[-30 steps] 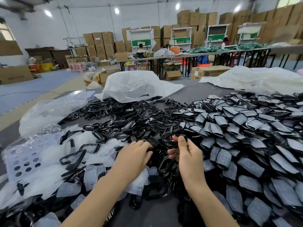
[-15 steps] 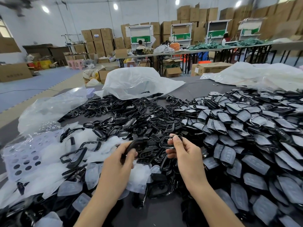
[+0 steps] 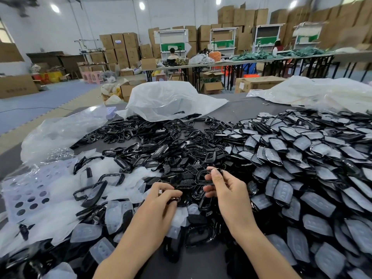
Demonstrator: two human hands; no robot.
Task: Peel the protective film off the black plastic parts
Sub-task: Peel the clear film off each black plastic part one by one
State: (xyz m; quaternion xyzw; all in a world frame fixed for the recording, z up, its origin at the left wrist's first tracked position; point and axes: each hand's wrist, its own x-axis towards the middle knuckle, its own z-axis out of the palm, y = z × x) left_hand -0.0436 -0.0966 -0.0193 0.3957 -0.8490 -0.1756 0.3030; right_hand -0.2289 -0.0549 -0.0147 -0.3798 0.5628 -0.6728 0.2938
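right grip pinching a black frame part at centre frame, fingers curled on its rim; left grip just left of it, fingertips closed on a small dark part, can't tell if film is on either. peeled film scraps heaped lower left, bare black parts mid frame above the grips. big pile of film-covered parts fills the right side of the counter, so i'd judge a fair batch done but a large share left to peel

Film-covered parts right, loose films left, bare frames between, bag behind, all on table.
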